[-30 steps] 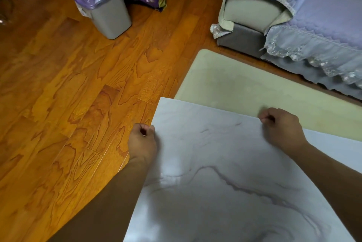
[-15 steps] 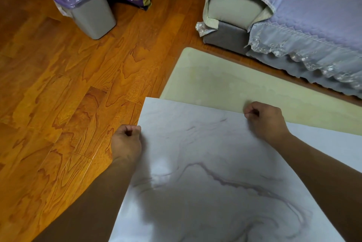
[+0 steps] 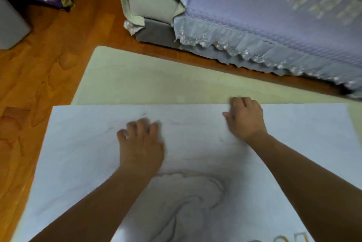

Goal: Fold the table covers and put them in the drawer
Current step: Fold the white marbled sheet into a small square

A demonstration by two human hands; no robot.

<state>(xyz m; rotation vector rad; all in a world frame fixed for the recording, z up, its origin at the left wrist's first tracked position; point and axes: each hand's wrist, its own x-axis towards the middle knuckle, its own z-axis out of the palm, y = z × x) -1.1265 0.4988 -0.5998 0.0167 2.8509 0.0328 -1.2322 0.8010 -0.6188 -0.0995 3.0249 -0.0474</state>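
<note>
Item: marble-print table cover (image 3: 82,153), white with grey veining, lying flat on the wooden floor (image 3: 23,89) and overlapping a pale cream mat (image 3: 137,81) beneath it. Its far edge runs straight from left to right, just short of the mat's far border; its long axis appears to run the same way, across the person's front, though the near end passes out of view.

Left hand (image 3: 142,144): palm down on the cover, a little back from the far edge, fingers (image 3: 137,126) spread loosely and pressing flat. It grips nothing.

Right hand (image 3: 245,120): resting at the far edge itself, fingertips (image 3: 238,102) touching the line where cover meets mat. The fingers are curled somewhat (motion blur makes it hard to say whether they pinch the edge or merely press it).

Relation that matters: the edge to be lifted lies away from the body, ahead of both hands. The right hand is the nearer to it, already on it; the left would have to reach forward. Any fold, by my reckoning, would bring that far edge back toward the person, across the short axis.

Surroundings: sofa with a lilac frilled cover (image 3: 254,16) beyond the mat; a grey bin (image 3: 11,24) at far left. No drawer in sight.
</note>
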